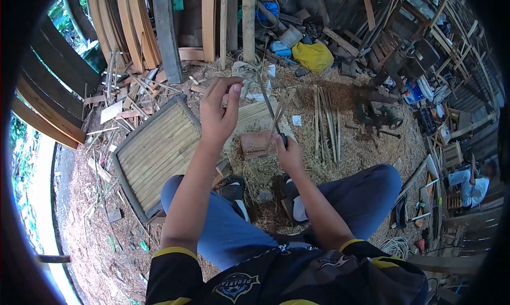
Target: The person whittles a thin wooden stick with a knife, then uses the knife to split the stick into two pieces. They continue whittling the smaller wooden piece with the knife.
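Observation:
My left hand is raised in front of me, fingers bent and thumb near the index fingertip. Whether anything thin lies between those fingertips is too small to tell. My right hand is closed around the dark handle of a long-bladed knife, its blade pointing up and away from me. A pale split strip stands close beside the blade. Below it, a reddish wooden block lies on the ground between my feet. To the left rests a framed panel of bamboo slats.
Long thin strips lie on the shavings at right, near a metal vise. A yellow cloth bag and scrap wood are farther off. Curved boards lean at back left. Another person sits at far right.

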Demonstrator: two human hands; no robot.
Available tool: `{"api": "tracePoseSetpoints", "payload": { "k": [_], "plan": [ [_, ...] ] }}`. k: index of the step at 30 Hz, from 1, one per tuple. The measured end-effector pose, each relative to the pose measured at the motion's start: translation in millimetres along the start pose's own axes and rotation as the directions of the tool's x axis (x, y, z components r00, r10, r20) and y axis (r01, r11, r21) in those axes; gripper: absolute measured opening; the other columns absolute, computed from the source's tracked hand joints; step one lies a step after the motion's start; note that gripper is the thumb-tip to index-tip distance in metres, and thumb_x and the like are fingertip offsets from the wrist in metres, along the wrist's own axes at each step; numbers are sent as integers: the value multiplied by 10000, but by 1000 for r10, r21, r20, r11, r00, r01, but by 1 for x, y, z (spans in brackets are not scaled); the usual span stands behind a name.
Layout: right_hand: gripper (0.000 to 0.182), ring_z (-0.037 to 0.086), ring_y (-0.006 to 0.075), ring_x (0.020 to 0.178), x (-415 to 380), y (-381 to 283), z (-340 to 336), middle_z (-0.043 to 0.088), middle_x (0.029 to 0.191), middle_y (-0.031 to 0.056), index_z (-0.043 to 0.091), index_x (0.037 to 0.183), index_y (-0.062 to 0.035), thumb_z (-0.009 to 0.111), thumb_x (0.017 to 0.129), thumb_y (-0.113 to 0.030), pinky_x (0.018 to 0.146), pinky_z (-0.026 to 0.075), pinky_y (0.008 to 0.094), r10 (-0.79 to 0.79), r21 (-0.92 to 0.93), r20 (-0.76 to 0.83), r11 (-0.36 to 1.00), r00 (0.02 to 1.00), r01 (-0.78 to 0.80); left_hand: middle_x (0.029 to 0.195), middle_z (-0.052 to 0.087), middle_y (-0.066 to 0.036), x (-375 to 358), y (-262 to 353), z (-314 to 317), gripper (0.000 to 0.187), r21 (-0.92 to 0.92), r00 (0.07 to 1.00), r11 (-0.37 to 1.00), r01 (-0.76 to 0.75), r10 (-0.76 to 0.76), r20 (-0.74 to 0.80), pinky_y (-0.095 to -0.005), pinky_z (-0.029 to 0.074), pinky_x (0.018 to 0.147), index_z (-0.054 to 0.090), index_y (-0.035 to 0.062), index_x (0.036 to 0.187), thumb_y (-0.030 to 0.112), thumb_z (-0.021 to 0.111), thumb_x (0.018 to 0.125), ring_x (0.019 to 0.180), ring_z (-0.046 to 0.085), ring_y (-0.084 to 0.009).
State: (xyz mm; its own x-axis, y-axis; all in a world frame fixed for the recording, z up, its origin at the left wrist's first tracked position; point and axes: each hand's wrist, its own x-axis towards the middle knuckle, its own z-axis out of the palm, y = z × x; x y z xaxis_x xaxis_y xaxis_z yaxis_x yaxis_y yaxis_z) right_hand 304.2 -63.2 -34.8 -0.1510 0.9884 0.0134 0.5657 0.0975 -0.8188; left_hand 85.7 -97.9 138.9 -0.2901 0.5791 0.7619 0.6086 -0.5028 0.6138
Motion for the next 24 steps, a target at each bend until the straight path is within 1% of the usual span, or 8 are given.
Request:
{"api": "tracePoseSetpoints", "payload": {
  "k": [1,4,7,10,13,16,20,24],
  "plan": [
    [554,677,435,724,-3,-11,-6,666,753,254,648,941,44,570,995,-502,674,518,464,-6,84,-11,996,1000,7,872,673,-144,1,0,1,155,-8,1000,1000,-12,11,-8,-338,510,736,680,-35,1037,84,588,1002,794,668,-256],
    [544,667,389,680,-9,-32,-16,659,724,226,648,936,41,579,993,-496,657,511,430,-66,191,-112,978,991,87,876,675,-145,1,0,0,155,-19,1000,1000,-18,17,-18,-338,510,743,679,-34,1034,87,587,1004,800,669,-256],
    [557,679,442,738,-13,-42,-21,675,761,254,657,955,44,580,987,-506,691,521,459,-7,242,-18,970,1000,11,883,679,-144,2,-1,1,156,-30,1000,1000,7,-7,-26,-340,512,749,681,-27,1035,95,588,1007,808,672,-254],
    [576,675,496,816,1,24,24,682,804,290,670,976,46,584,973,-524,734,527,496,98,7,60,995,993,-98,898,684,-145,2,-1,1,160,11,1000,1000,26,-26,-6,-346,514,756,683,-19,1038,112,594,1009,816,676,-263],
    [591,661,526,883,13,33,37,677,846,323,681,974,47,586,962,-536,765,524,533,129,-31,33,991,991,-128,914,687,-151,0,-3,4,166,16,999,1000,8,-8,33,-356,517,755,684,-15,1042,126,602,1008,830,684,-285],
    [590,667,519,872,13,26,37,673,848,325,680,969,48,595,952,-535,757,524,544,99,63,28,993,995,-101,967,714,-146,-4,-1,3,199,13,990,998,64,-65,125,-343,513,843,686,-30,1072,128,572,1029,923,690,-242],
    [573,670,511,851,0,31,40,671,830,317,679,958,46,591,962,-521,738,520,555,63,-38,31,997,998,-62,1000,705,-145,-6,-2,11,161,28,966,994,109,-112,233,-350,527,824,692,-7,1092,101,621,995,909,696,-249],
    [541,669,507,842,-11,28,40,668,811,311,675,950,44,585,980,-489,715,516,551,-3,-44,41,999,999,5,1011,697,-159,-10,-3,14,189,26,942,999,-21,11,336,-370,528,817,687,0,1121,118,646,979,919,692,-287]
  ]
}}
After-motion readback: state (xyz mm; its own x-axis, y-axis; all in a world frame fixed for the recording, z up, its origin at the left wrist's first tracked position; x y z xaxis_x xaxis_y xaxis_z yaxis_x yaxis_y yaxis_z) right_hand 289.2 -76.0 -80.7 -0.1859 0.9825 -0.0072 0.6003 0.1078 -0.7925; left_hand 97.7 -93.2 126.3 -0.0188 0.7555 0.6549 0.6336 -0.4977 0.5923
